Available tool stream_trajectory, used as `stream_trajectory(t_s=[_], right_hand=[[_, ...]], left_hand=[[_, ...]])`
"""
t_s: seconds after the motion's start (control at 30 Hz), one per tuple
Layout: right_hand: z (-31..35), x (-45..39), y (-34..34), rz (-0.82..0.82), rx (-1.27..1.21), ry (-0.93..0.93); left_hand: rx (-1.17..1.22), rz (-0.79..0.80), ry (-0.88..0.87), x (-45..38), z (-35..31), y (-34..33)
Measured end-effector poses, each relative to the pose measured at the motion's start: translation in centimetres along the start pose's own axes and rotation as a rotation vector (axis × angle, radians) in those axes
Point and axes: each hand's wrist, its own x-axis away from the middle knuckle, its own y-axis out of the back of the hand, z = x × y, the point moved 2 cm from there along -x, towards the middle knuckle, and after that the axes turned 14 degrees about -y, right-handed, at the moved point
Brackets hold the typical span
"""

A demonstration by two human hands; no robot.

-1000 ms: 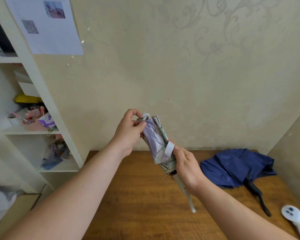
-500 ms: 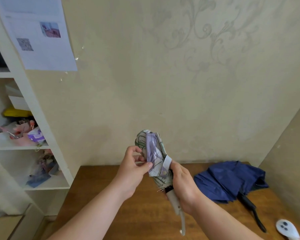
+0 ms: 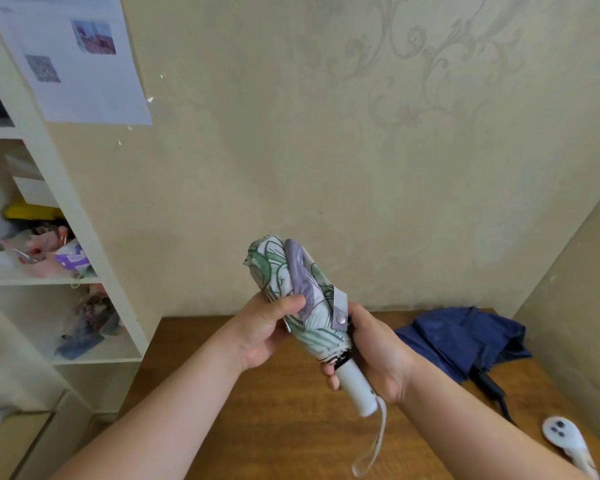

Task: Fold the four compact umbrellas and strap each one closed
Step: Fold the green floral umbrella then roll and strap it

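Wrist loop (image 3: 373, 445) dangles off the white handle (image 3: 355, 386), nearest the camera, free to snag. Right hand (image 3: 374, 355) is wrapped round that handle; left hand (image 3: 264, 327) grips the rolled canopy of the floral umbrella (image 3: 302, 299), thumb pressing the folds down. Both hold it in the air above the worktop (image 3: 257, 427), tip pointing up and away. Strap (image 3: 340, 311) lies across the canopy with its snap showing — looks fastened, can't confirm. Risk: if the snap isn't seated, easing the left thumb lets the folds spring loose. Far top of the roll looks bunched, so the strap is loaded unevenly. Further right, the blue umbrella (image 3: 461, 341) lies unfolded on the worktop — at least 1 left to do. A white handle (image 3: 565, 441) sits near right.
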Motion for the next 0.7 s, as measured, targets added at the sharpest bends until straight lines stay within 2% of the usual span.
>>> stream_trajectory(t_s=[0.07,0.17,0.27,0.3,0.37,0.43,0.6,0.7], right_hand=[[0.0,0.0,0.1,-0.060,0.096,0.049],[0.1,0.0,0.1,-0.248,0.296,0.214],[0.0,0.1,0.1,-0.368,0.359,0.334],[0.0,0.0,0.3,-0.415,0.359,0.351],[-0.2,-0.5,1.0,-0.521,0.363,0.370],[-0.4,-1.1,1.8,-0.594,0.388,0.391],[-0.8,-1.5,1.9,-0.636,0.512,0.453],[-0.8,-1.6,2.3,-0.699,0.639,0.484]], left_hand=[[-0.022,-0.027,-0.019,0.1,-0.1,-0.1],[-0.050,-0.079,-0.043,0.5,-0.5,-0.6],[-0.146,-0.075,-0.026,1.0,-0.7,-0.9],[-0.229,-0.121,0.002,1.1,-0.7,-0.9],[-0.455,-0.321,0.063,1.4,-0.8,-0.8],[-0.559,-0.391,-0.007,1.8,-0.8,-1.4],[-0.809,-0.069,-0.211,1.9,-0.8,-3.4],[-0.805,-0.092,-0.208,1.9,-0.9,-4.0]])
